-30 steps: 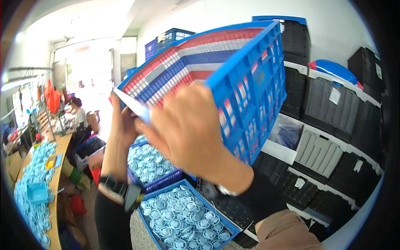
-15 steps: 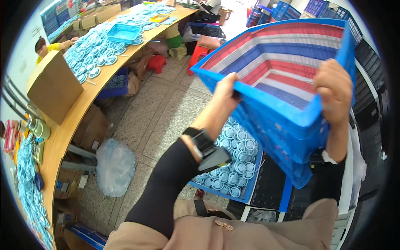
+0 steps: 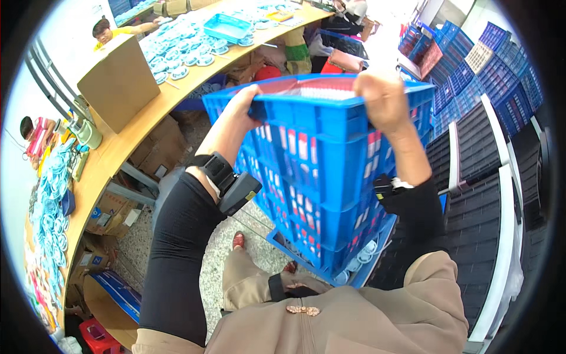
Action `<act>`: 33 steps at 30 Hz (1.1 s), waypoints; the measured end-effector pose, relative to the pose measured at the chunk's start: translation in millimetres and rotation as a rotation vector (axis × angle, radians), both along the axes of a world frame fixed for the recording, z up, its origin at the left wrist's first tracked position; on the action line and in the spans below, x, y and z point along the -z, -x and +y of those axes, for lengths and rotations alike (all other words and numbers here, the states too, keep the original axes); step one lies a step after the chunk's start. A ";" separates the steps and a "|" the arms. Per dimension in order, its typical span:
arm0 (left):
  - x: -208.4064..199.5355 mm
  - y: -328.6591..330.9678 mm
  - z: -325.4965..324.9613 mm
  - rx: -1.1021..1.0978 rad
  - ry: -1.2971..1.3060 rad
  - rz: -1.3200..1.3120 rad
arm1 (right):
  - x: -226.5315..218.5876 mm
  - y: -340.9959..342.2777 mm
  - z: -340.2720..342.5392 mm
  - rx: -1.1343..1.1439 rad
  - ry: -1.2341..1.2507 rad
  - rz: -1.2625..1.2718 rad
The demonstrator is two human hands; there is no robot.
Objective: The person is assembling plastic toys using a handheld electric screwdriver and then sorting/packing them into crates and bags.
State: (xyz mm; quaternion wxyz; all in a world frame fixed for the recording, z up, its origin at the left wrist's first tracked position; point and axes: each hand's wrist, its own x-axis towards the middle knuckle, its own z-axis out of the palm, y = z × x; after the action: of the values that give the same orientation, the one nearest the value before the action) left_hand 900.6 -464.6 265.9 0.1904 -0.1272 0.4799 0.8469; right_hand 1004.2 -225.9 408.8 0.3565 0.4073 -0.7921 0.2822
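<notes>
Both hands grip the upper rim of a tall blue plastic crate with slotted walls. My left hand is closed on the near rim toward the left. My right hand, slightly blurred, is closed at the near right corner. A striped lining shows inside the crate, though most of its inside is hidden. Under it lies a lower blue crate holding light-blue round plastic parts, largely covered by the tall crate. Whether the two crates touch is unclear.
On the left, a curved wooden table carries heaps of light-blue parts, a light-blue tray and a cardboard box. Two people sit beyond it. Black slatted panels and stacked blue crates stand at the right. A red stool is lower left.
The tall crate has swung from a tilt at the right to nearly upright in front of me, over the lower crate. Both hands moved left with it. It now hides most of the parts.
</notes>
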 end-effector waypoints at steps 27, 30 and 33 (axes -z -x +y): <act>377.3 257.0 -262.4 0.163 0.075 -0.504 | 288.9 223.1 -263.9 0.022 -0.299 -0.413; 397.9 282.8 -292.7 0.150 0.089 -0.523 | 290.7 252.0 -238.3 0.252 -0.623 -0.776; 383.9 293.6 -282.5 0.152 0.112 -0.560 | 308.5 270.9 -214.3 0.298 -0.517 -0.523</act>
State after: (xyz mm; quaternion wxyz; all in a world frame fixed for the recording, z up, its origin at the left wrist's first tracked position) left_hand 606.9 -747.2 -118.0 0.3708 -0.3302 0.4629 0.7343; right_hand 733.3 -440.3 100.3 0.0654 0.2785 -0.9515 0.1127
